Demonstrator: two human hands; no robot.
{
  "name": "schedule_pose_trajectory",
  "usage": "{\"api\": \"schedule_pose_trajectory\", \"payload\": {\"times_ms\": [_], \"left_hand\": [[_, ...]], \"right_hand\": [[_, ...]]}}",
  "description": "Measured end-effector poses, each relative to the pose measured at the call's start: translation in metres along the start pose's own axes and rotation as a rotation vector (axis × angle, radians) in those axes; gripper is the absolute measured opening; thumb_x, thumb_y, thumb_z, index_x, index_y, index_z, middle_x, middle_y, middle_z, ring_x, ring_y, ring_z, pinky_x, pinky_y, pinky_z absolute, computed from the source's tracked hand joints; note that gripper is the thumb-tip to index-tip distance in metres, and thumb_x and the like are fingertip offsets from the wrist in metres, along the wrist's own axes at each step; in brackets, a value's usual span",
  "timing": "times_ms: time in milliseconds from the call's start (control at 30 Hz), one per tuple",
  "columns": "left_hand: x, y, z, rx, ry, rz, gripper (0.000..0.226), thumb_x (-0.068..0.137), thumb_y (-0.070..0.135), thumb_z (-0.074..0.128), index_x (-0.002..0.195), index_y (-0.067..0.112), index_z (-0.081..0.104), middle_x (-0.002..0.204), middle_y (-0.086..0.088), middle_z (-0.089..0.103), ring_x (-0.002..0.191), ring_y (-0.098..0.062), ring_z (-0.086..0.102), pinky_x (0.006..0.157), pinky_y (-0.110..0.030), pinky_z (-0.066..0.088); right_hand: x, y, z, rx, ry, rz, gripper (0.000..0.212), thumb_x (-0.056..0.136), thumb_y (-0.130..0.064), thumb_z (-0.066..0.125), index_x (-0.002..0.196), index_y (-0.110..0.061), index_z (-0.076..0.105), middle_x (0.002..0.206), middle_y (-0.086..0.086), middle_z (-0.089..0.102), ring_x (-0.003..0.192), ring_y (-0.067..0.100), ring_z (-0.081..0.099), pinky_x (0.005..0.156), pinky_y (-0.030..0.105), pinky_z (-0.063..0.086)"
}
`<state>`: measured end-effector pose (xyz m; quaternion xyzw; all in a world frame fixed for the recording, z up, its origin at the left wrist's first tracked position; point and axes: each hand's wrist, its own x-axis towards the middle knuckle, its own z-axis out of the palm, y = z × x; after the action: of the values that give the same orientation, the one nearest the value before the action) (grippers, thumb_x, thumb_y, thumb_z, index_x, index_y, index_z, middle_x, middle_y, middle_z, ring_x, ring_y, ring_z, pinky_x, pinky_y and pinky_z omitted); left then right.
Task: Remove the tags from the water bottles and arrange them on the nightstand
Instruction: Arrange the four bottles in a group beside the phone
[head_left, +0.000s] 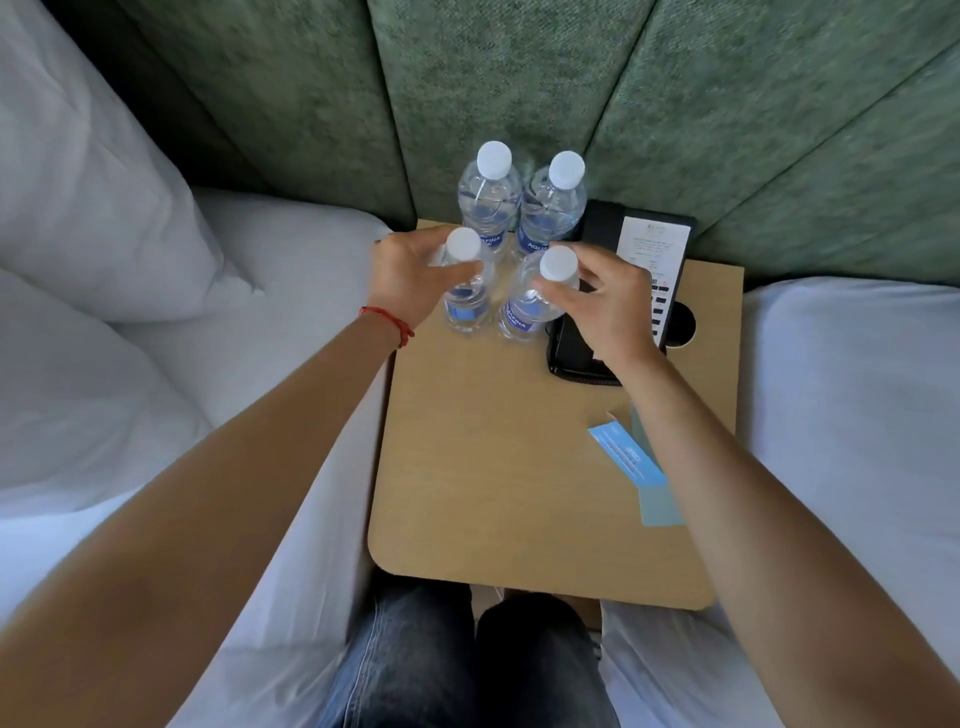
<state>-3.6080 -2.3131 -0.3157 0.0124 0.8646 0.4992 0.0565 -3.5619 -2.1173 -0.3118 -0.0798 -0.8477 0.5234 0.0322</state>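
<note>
Several clear water bottles with white caps and blue labels stand in a tight cluster at the back left of the wooden nightstand (493, 467). My left hand (410, 275) wraps the neck of the front left bottle (466, 291). My right hand (608, 306) pinches the shoulder of the front right bottle (535, 301) just under its cap. Behind them stand the back left bottle (491, 202) and the back right bottle (553, 208), upright and untouched. Light blue paper tags (631, 460) lie flat on the nightstand's right side, partly under my right forearm.
A black telephone (644, 270) with a white card sits at the back right of the nightstand, touching the bottles' side. White beds (852, 415) flank the nightstand, pillows (88, 218) at left. A green padded headboard (519, 93) rises behind. My knees are at the front edge.
</note>
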Motion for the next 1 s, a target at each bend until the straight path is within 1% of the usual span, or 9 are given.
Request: {"api": "schedule_pose_trajectory", "payload": {"times_ms": [67,233,300,467,567,700,833,900,1000], "left_hand": [[0.005,0.002,0.001,-0.017,-0.023,-0.007,0.039,0.069,0.015,0.078,0.106,0.006,0.067,0.106,-0.010,0.069,0.096,-0.017,0.064,0.090,-0.033,0.050],[0.012,0.003,0.000,-0.019,-0.093,0.019,0.040,0.070,0.009,0.077,0.108,0.002,0.066,0.110,-0.014,0.067,0.103,-0.025,0.063,0.093,-0.042,0.049],[0.011,0.001,-0.002,-0.022,-0.099,0.028,0.041,0.070,0.008,0.076,0.109,0.001,0.065,0.113,-0.016,0.065,0.104,-0.025,0.063,0.094,-0.043,0.048],[0.006,-0.001,0.000,-0.011,-0.114,0.021,0.043,0.069,0.008,0.077,0.109,0.003,0.065,0.113,-0.014,0.066,0.105,-0.024,0.062,0.095,-0.042,0.048],[0.002,0.001,0.005,0.005,-0.094,0.021,0.044,0.067,0.010,0.079,0.108,0.004,0.064,0.112,-0.013,0.066,0.104,-0.024,0.061,0.095,-0.039,0.048],[-0.003,0.002,0.012,0.048,-0.030,-0.028,0.055,0.062,0.018,0.083,0.111,0.007,0.062,0.114,-0.010,0.064,0.104,-0.019,0.057,0.090,-0.025,0.046],[-0.002,0.000,0.014,0.088,-0.018,-0.030,0.056,0.062,0.019,0.083,0.113,0.009,0.061,0.116,-0.012,0.059,0.105,-0.019,0.055,0.089,-0.025,0.045],[0.003,-0.001,0.010,0.106,-0.085,-0.023,0.055,0.065,0.018,0.081,0.116,0.011,0.060,0.118,-0.012,0.057,0.105,-0.017,0.053,0.086,-0.018,0.040],[0.016,0.000,0.000,0.146,-0.259,0.004,0.055,0.071,0.011,0.076,0.122,0.012,0.055,0.122,-0.012,0.056,0.112,-0.021,0.050,0.087,-0.014,0.032]], "right_hand": [[0.007,0.000,0.002,-0.009,-0.003,-0.013,0.036,0.071,-0.016,0.078,0.103,-0.005,0.069,0.100,0.005,0.069,0.089,0.010,0.062,0.083,0.025,0.051],[0.013,0.003,0.003,-0.045,-0.051,-0.008,0.044,0.070,-0.012,0.078,0.111,-0.002,0.065,0.114,0.012,0.066,0.105,0.017,0.061,0.097,0.033,0.048],[0.012,0.005,0.002,-0.035,-0.044,0.009,0.044,0.071,-0.013,0.077,0.112,-0.002,0.064,0.114,0.012,0.066,0.106,0.020,0.062,0.097,0.036,0.048],[0.011,0.005,0.002,-0.055,-0.044,0.042,0.043,0.073,-0.017,0.076,0.113,-0.006,0.064,0.110,0.006,0.067,0.104,0.019,0.062,0.095,0.038,0.049],[0.009,0.005,0.004,-0.069,-0.031,0.046,0.043,0.074,-0.018,0.076,0.113,-0.005,0.063,0.111,0.009,0.067,0.105,0.022,0.062,0.094,0.040,0.049],[0.006,0.005,0.008,-0.118,0.025,0.032,0.044,0.072,-0.019,0.078,0.110,-0.004,0.063,0.109,0.013,0.066,0.102,0.025,0.062,0.091,0.040,0.050],[0.005,0.005,0.009,-0.160,0.030,0.035,0.045,0.070,-0.021,0.079,0.108,-0.003,0.063,0.107,0.013,0.065,0.098,0.023,0.060,0.087,0.036,0.050],[0.006,0.005,0.007,-0.155,0.009,0.051,0.045,0.070,-0.021,0.079,0.108,-0.003,0.063,0.107,0.012,0.065,0.098,0.023,0.060,0.088,0.036,0.050],[0.007,0.004,0.005,-0.136,-0.021,0.079,0.044,0.070,-0.019,0.078,0.108,-0.004,0.062,0.107,0.012,0.065,0.099,0.024,0.060,0.090,0.039,0.050]]}}
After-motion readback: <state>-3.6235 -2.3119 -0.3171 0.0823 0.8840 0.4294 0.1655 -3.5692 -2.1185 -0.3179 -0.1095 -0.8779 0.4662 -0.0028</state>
